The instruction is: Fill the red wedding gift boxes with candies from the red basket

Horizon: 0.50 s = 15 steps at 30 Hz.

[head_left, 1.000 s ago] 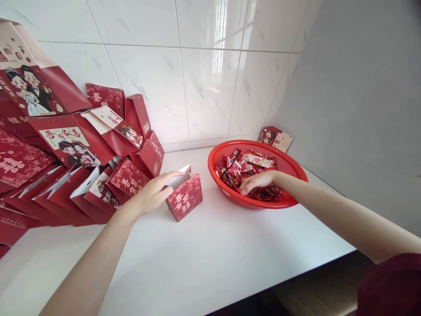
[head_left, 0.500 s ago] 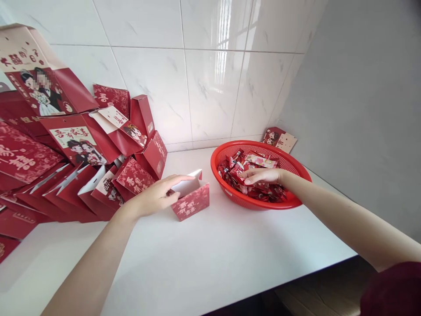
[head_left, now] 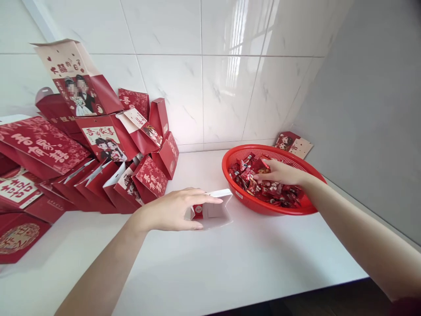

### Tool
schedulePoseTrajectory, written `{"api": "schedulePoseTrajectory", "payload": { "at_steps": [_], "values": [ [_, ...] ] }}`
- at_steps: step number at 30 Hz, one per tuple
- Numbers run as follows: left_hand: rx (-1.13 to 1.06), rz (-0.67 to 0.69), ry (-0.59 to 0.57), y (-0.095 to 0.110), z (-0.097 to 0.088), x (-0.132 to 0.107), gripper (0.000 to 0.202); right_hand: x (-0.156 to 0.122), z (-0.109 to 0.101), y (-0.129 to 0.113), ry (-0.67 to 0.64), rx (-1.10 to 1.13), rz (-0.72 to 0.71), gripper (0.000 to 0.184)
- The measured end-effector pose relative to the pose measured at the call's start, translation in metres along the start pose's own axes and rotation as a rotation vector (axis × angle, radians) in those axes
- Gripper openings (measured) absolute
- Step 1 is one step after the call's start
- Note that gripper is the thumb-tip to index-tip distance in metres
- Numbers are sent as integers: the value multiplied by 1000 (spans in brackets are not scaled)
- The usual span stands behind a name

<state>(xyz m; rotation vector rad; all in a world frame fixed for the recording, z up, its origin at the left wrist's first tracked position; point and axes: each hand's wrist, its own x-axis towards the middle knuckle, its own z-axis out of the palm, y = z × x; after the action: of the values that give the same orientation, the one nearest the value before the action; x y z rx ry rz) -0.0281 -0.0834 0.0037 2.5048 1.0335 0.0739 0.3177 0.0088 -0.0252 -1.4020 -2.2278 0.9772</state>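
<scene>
My left hand (head_left: 174,208) grips a small open gift box (head_left: 217,213) by its near-left side, thumb and fingers on either side of the opening. The box is tilted so its white inside faces me, and a red packet (head_left: 198,211) shows deep in it. Over the red plastic basket (head_left: 259,210), my right hand (head_left: 281,172) reaches in with thumb and fingers closing about a red wrapped candy (head_left: 261,166). Many more wrapped candies (head_left: 276,191) lie under and around its fingers; the fingertips are partly hidden among them.
Red gift boxes (head_left: 108,138) are stacked and lined up on the left of the white table (head_left: 197,272). Another box (head_left: 294,145) lies behind the basket. A tiled wall (head_left: 171,96) stands at the back and a grey panel (head_left: 368,123) on the right.
The box in my left hand has tipped, turning its opening toward me. My right hand has shifted among the candies, and a long pale pink packet no longer shows there. The view has shifted.
</scene>
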Motion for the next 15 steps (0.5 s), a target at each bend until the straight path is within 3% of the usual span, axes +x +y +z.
{"api": "schedulePoseTrajectory", "payload": {
  "at_steps": [5, 9, 12, 15],
  "values": [
    [-58, -16, 16, -6, -5, -10, 65, -37, 14, -71, -26, 240, -151, 44],
    [-81, 15, 14, -7, -5, -15, 67, -48, 43, -126, -125, 291, -377, 31],
    [-73, 23, -5, -4, -4, -16, 60, -41, 64, -148, -170, 407, -517, 27],
    [-55, 10, -11, 1, -3, -18, 59, -33, 75, -150, -126, 460, -538, 25]
  ]
}}
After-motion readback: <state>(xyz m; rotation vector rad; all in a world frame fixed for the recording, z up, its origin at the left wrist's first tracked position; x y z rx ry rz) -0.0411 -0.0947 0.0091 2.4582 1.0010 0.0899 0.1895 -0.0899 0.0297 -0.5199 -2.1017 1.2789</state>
